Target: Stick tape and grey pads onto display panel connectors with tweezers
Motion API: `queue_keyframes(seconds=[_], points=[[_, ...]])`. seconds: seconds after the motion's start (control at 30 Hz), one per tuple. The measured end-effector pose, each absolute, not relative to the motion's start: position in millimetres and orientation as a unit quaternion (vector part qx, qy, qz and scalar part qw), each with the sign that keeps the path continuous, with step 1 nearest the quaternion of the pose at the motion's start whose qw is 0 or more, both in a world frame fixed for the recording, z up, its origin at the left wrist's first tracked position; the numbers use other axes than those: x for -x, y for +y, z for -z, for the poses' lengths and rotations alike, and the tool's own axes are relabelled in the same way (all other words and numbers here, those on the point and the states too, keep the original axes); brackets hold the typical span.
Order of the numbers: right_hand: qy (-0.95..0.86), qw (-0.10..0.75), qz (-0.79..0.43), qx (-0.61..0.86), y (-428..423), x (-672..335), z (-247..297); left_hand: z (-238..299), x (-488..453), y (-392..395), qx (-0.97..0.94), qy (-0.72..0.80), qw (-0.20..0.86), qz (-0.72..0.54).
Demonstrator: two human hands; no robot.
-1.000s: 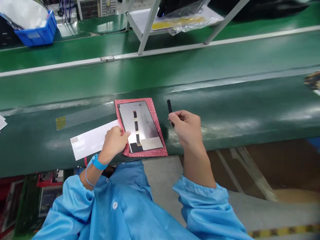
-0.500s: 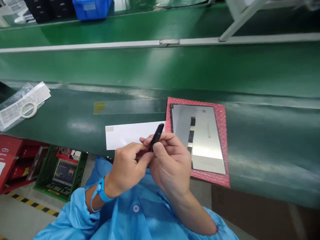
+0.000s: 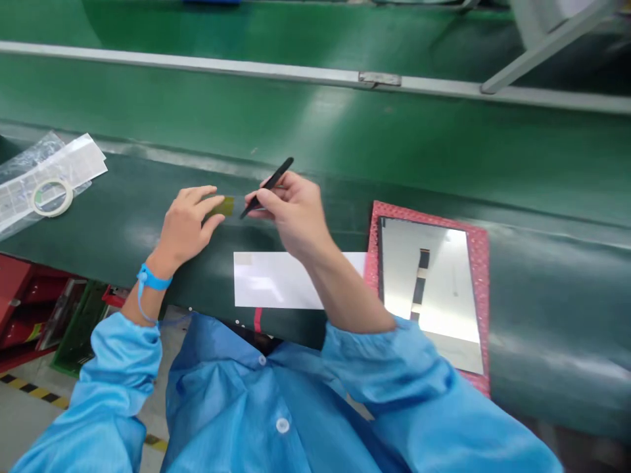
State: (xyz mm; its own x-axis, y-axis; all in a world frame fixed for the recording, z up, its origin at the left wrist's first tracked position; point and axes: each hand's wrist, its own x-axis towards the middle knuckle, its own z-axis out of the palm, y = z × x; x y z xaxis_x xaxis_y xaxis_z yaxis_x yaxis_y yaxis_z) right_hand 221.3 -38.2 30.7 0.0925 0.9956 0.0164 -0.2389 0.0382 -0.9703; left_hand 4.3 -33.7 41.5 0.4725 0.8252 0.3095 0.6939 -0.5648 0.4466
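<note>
My right hand (image 3: 303,217) grips slim black tweezers (image 3: 269,186), held slanted like a pen with the tip pointing down and left. Just left of that tip lies a yellow patch (image 3: 225,206), on the end of a clear strip that shows faintly on the green mat. Fingers apart, my left hand (image 3: 186,222) reaches over the patch's left part; whether it touches cannot be made out. Below, my right forearm crosses above a white strip (image 3: 276,282) with a beige corner piece. To the right, a display panel (image 3: 446,282) with a dark flex cable rests on pink bubble wrap (image 3: 480,282).
A tape roll (image 3: 52,198) lies on clear bags and white sheets (image 3: 81,157) at the left. A metal rail (image 3: 197,62) runs across the back, with a slanted bracket (image 3: 542,56) at right. Below the table's left edge are a red cabinet (image 3: 17,282) and a green crate (image 3: 73,348).
My hands have parted and moved up the table toward the yellow patch. The tweezers went along in my right hand, while my left hand came off them and opened. The view has shifted.
</note>
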Motion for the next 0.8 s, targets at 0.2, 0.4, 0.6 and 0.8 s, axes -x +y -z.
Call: queue_keyframes(seconds=[0.2, 0.4, 0.6, 0.8], points=[[-0.408, 0.619, -0.449, 0.499, -12.8, -200.6, 17.4, -9.7, -0.7, -10.1, -0.865, 0.459, 0.097, -0.177], [-0.439, 0.617, -0.410, 0.509, -22.7, -209.1, 14.4, -15.8, -3.6, -16.0, -0.863, 0.460, 0.112, -0.177], [-0.459, 0.605, -0.392, 0.519, -22.6, -210.7, 16.2, -15.3, -6.3, -16.6, -0.862, 0.462, 0.115, -0.174], [-0.467, 0.585, -0.390, 0.536, -18.6, -213.4, 20.6, -16.9, -9.0, -18.0, -0.859, 0.467, 0.123, -0.170]])
